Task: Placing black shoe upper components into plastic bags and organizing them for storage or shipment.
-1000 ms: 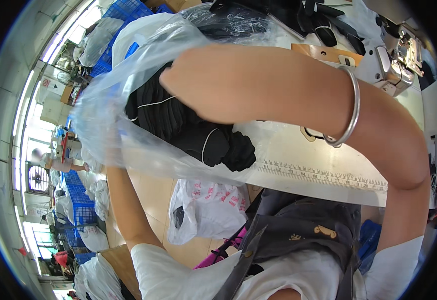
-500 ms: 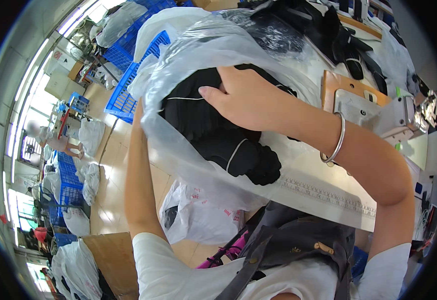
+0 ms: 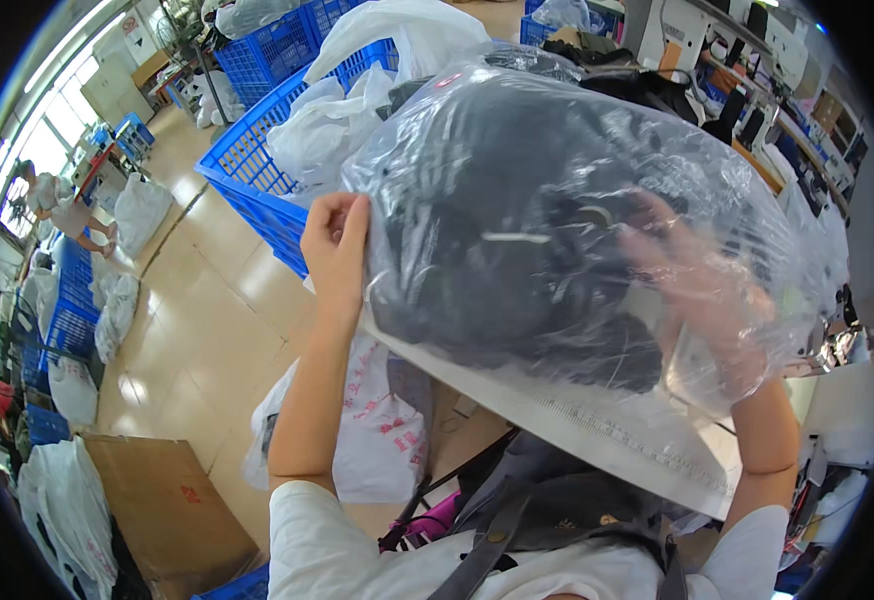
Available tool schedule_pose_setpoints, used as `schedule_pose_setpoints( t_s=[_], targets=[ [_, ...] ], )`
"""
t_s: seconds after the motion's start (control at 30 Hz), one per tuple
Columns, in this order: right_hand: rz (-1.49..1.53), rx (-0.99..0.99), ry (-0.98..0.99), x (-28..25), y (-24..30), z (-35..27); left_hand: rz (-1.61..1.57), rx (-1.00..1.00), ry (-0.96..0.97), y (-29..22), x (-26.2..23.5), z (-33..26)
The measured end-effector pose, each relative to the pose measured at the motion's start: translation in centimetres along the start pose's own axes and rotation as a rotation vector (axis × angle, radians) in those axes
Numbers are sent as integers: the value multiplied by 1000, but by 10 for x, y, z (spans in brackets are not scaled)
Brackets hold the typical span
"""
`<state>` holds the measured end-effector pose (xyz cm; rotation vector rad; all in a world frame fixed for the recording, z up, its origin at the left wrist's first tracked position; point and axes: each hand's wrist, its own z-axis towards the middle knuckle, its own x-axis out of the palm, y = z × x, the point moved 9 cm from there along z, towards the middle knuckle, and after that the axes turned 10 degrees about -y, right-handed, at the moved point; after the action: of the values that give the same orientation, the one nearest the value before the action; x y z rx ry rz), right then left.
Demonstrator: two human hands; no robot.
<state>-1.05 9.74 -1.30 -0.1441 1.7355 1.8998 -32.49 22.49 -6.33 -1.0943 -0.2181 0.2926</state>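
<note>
A large clear plastic bag point(image 3: 517, 330) with dark folded fabric pieces point(image 3: 547, 180) inside lies over the white work table point(image 3: 597, 425). My left hand point(image 3: 337, 245) is at the bag's left edge, its curled fingers pinching the plastic. On the right, my right hand point(image 3: 702, 285) is inside the bag and shows blurred through the film. Its fingers look spread, beside the dark pieces, with nothing visible in them. A white strip shows on the fabric in the middle.
A blue plastic crate point(image 3: 257, 150) holding white bags stands just beyond my left hand. A white bag with red print point(image 3: 377, 430) sits below the table edge. A cardboard box point(image 3: 172, 510) stands lower left. Far left, a person point(image 3: 57, 200) stands by a table.
The bag's mouth faced me with the black pieces exposed; now the film covers them. My right hand has moved right, off the pieces, and is behind the plastic. My view has shifted.
</note>
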Motion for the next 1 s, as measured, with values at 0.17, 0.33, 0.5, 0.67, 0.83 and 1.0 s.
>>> schedule_pose_setpoints(
  t_s=[0.17, 0.33, 0.5, 0.67, 0.83, 1.0],
  targets=[
    [-311, -90, 2, 21, 30, -5, -613, -685, 117, 76, 22, -19],
    [323, 318, -62, 24, -40, 10, -777, -682, 251, 17, 53, -29],
    [816, 325, -4, 38, -60, -5, -616, -489, 221, -27, 49, -17],
    [773, 281, -59, 40, -80, 1, -532, -215, 287, -84, 53, -14],
    [750, 277, -102, -5, -146, -26, -420, 114, 214, -156, 43, 30],
    [746, 263, -109, 92, -99, 74, 180, 379, 9, -114, 38, 131]
  ],
)
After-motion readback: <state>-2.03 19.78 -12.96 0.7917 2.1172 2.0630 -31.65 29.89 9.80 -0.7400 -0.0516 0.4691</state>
